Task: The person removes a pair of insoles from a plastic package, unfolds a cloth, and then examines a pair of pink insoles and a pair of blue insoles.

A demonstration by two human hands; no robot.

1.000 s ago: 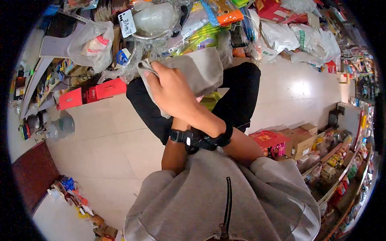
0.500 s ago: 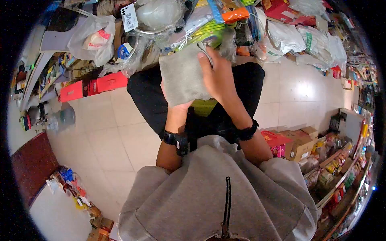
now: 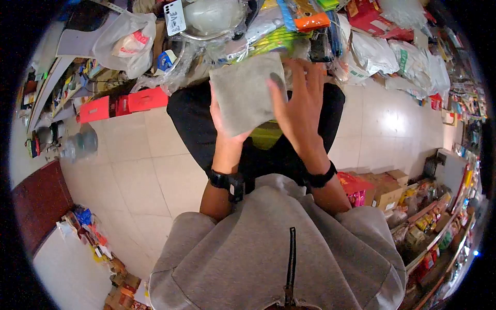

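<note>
A grey folded cloth, roughly square, is held above my lap. My left hand supports it from below and along its left edge, and most of those fingers are hidden behind the fabric. At the right edge, my right hand has its fingers stretched out and apart, slightly smeared by motion. Its thumb overlaps the cloth's right side, near a dark spot. Beneath the cloth, a yellow-green thing shows between my legs.
A cluttered surface ahead carries plastic bags, packaged goods and a white phone-shaped card. Red boxes line its front left. Cardboard boxes and stocked shelves stand at right. A clear jug is on the tiled floor.
My right hand has loosened from the cloth's upper right edge and shifted right, its fingers now extended. The cloth stays in my left hand, lying flatter at that corner.
</note>
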